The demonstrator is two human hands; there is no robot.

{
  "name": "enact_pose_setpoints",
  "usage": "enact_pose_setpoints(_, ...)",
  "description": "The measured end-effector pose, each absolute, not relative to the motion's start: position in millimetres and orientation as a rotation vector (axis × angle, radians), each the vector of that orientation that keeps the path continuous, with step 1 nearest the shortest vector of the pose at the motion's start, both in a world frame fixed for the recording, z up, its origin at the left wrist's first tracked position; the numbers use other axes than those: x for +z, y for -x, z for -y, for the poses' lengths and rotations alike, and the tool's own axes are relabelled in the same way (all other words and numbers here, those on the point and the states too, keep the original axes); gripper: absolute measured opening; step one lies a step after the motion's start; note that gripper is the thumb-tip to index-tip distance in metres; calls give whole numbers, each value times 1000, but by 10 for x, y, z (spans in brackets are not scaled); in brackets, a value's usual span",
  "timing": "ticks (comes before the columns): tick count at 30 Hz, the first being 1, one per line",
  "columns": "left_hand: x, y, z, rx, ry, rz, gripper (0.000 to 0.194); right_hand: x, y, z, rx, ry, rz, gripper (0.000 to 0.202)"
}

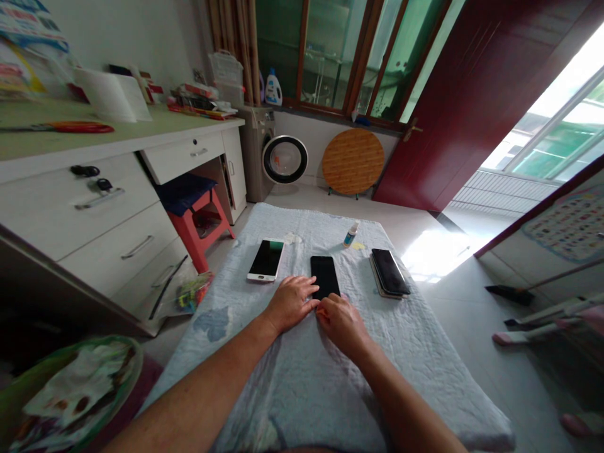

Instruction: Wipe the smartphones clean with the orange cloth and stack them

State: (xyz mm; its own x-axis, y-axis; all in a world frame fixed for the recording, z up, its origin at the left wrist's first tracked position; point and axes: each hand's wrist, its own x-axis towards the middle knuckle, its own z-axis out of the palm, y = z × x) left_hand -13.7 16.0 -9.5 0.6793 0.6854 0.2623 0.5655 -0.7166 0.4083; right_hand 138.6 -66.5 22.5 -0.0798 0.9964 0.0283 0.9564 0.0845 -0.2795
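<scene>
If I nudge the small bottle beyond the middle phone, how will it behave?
The small bottle would probably tip easily, standing tall and narrow on wrinkled cloth. Its body looks rounded, so once down it may roll. Being small, it is likely light, though its fill level can't be made out.

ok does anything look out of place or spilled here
No spill shows around the middle phone on the cloth. What looks odd is the washer behind: its round door hangs wide open, sticking out into the room.
</scene>
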Motion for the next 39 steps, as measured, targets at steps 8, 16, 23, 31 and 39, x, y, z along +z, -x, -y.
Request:
enact_pose_setpoints(8, -76, 144, -141, 586, -2588, -993, 36, 296, -1554, 680, 301, 2088, 2079, 14)
enact_pose_setpoints(16, -79, 128, -158, 587, -2605, -985, 36, 312, -1811, 691, 270, 2148, 2075, 14)
enact_pose_setpoints(23, -71, 113, -152, 592, -2592, -1008, 27, 262, -1666, 663, 280, 2034, 2109, 15)
enact_pose_setpoints(31, -64, 117, -154, 576, -2589, -1014, 28, 214, -1456, 630, 278, 1817, 2205, 17)
enact_pose_setpoints(39, -66, 112, -155, 568, -2586, -1015, 28, 266, -1486, 644, 276, 1921, 2144, 15)
